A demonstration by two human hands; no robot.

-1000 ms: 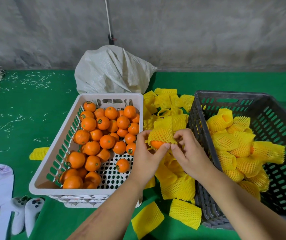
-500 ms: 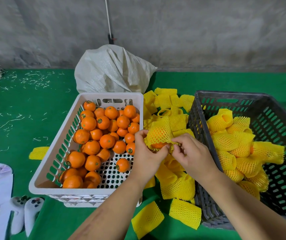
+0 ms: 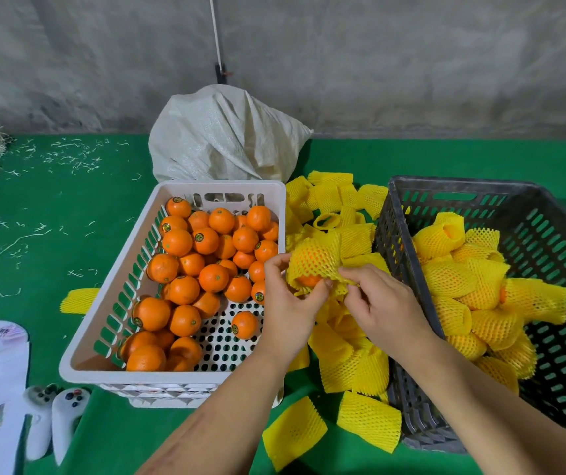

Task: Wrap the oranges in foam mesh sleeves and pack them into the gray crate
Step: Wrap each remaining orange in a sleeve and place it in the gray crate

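Mid-wrap right now. My left hand (image 3: 286,303) has its grip curled round the orange (image 3: 309,280), thumb and fingers cupping it from the side w/ the bottom of the fruit peeking out bare. My right hand (image 3: 382,305) is pinching the lower edge of the foam sleeve (image 3: 315,257), stretching that lip out sideways. So both grips are narrow & busy, nothing free. The sleeve covers most of the orange already, top end flopped over; only the underside shows.

All this is happening in the gap btwn the white crate (image 3: 110,320), which has plenty of bare oranges left in it, and the gray crate (image 3: 411,269), where a pile of wrapped ones sits. Spare sleeves lie heaped on the green tabletop (image 3: 69,217) under my hands.

Next, I reckon: tug the lip down past the bare patch so the fruit sits fully inside, then carry it right, over the gray crate's near wall, & set it on the pile. Needs a gentle pull; mesh looks stretchy, could slip back.
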